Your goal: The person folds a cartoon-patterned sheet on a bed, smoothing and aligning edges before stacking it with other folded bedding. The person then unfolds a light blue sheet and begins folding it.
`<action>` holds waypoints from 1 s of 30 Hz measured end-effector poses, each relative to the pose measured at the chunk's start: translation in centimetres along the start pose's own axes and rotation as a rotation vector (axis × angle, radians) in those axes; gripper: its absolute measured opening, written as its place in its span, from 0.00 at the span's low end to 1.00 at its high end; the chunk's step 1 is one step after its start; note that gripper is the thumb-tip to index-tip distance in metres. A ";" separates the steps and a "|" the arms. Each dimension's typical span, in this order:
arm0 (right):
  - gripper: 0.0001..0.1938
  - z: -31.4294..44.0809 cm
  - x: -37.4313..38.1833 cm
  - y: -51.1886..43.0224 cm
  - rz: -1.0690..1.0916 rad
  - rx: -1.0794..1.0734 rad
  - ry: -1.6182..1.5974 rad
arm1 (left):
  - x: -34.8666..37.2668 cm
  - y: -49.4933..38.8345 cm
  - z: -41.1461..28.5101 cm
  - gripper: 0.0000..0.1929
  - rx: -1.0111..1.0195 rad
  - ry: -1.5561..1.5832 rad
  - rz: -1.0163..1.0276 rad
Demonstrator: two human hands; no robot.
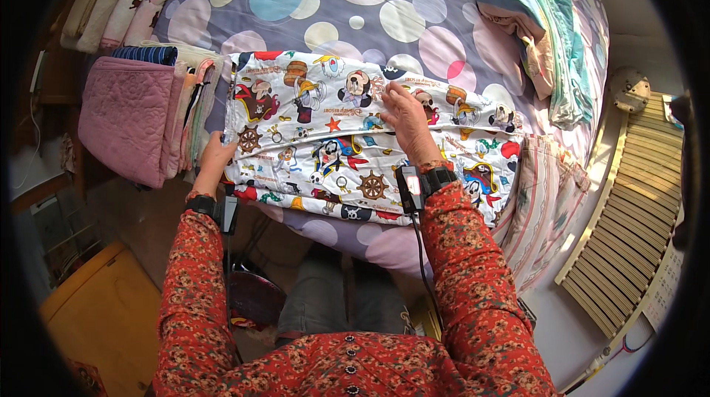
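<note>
A white cotton cloth with colourful cartoon pirate prints (333, 144) lies folded in a long strip across the bed. My left hand (215, 157) is at the cloth's left end, thumb on top, with the other fingers partly hidden; whether it grips the edge is unclear. My right hand (407, 119) rests on or just above the cloth, right of its middle, fingers slightly apart and holding nothing. A fold line runs along the cloth beneath that hand. Against the cloth's right end lies a striped, patterned fabric (546, 197), which hangs over the bed's near edge.
Folded textiles with a pink quilted piece (127, 119) stand at the left. Rolled pink fabric (150, 3) lies behind them. Crumpled blue and green cloth (554, 47) is at the far right of the dotted bed sheet (355, 3). A yellow cabinet (105, 314) stands lower left.
</note>
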State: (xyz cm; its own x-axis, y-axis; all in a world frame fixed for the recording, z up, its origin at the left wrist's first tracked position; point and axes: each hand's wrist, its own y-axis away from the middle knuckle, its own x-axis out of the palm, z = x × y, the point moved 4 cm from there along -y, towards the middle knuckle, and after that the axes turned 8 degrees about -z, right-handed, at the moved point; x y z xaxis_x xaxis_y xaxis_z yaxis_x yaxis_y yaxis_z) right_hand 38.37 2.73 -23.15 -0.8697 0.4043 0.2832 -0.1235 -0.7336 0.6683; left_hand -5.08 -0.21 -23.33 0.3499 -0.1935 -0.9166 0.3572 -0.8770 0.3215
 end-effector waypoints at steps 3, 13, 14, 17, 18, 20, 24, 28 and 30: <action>0.23 -4.8 -1.4 5.1 -0.072 0.071 0.012 | 0.4 0.6 0.7 0.25 -0.029 0.429 0.211; 0.24 -3.8 -1.2 13.1 0.049 0.106 0.091 | -6.8 9.9 -11.9 0.30 0.277 0.677 -0.004; 0.26 -2.3 -0.2 13.6 0.103 0.052 0.061 | -6.9 11.9 -14.6 0.29 0.266 0.765 0.086; 0.34 2.5 0.6 15.7 0.271 -0.014 -0.127 | -6.5 18.5 -23.9 0.26 0.501 0.630 0.126; 0.41 4.1 -0.3 16.6 0.327 -0.037 -0.201 | -5.9 20.9 -26.9 0.25 0.600 0.662 0.163; 0.36 7.2 -3.8 17.2 0.249 -0.260 -0.117 | -4.2 25.0 -32.5 0.26 0.797 0.681 0.327; 0.22 8.0 -16.9 16.9 -0.165 -0.268 -0.014 | -1.9 33.1 -37.4 0.26 1.207 0.711 0.701; 0.23 2.1 -27.3 15.8 -0.486 0.030 -0.085 | 0.9 33.6 -34.3 0.22 1.129 0.814 0.707; 0.26 1.0 -29.1 14.9 -0.351 -0.031 -0.072 | 3.3 30.3 -30.9 0.21 1.010 0.703 0.457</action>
State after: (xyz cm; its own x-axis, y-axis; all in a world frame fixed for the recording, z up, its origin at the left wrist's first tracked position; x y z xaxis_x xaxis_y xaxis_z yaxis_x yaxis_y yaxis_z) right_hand 62.28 -19.47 -20.73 -0.7358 0.6714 0.0886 -0.4242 -0.5590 0.7125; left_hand 33.61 -13.81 -9.29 0.7491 -0.5590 -0.3555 -0.6076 -0.7936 -0.0323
